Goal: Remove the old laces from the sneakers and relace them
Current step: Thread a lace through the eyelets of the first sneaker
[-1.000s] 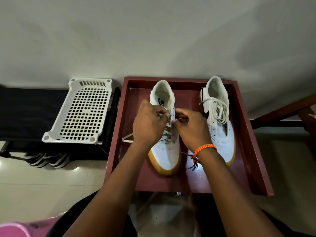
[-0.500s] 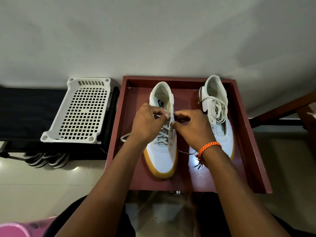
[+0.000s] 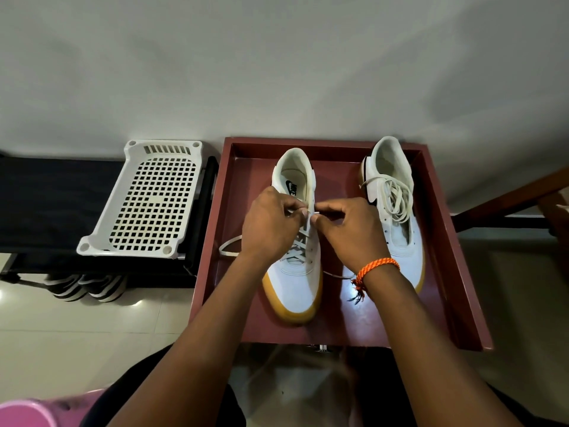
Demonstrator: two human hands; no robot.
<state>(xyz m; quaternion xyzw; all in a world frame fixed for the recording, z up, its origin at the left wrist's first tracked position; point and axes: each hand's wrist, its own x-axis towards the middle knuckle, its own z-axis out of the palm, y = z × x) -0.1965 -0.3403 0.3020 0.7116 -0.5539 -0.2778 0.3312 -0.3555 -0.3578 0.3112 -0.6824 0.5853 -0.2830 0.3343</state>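
The left sneaker [image 3: 294, 282] sits under both hands in the red tray [image 3: 455, 272]; the left hand [image 3: 271, 223] pinches its lace [image 3: 300, 241]; the right hand [image 3: 348, 229] pinches the lace tip; the other sneaker [image 3: 397, 229] sits just right of the right hand.

Dim, even lighting; glare spots on floor tiles [image 3: 135, 303] at 8 o'clock; wide-angle bending at edges; focus sharp centrally.

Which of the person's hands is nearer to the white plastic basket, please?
Left. The left hand works over the laced sneaker, on the side toward the white plastic basket; the right hand is beyond that sneaker, farther away.
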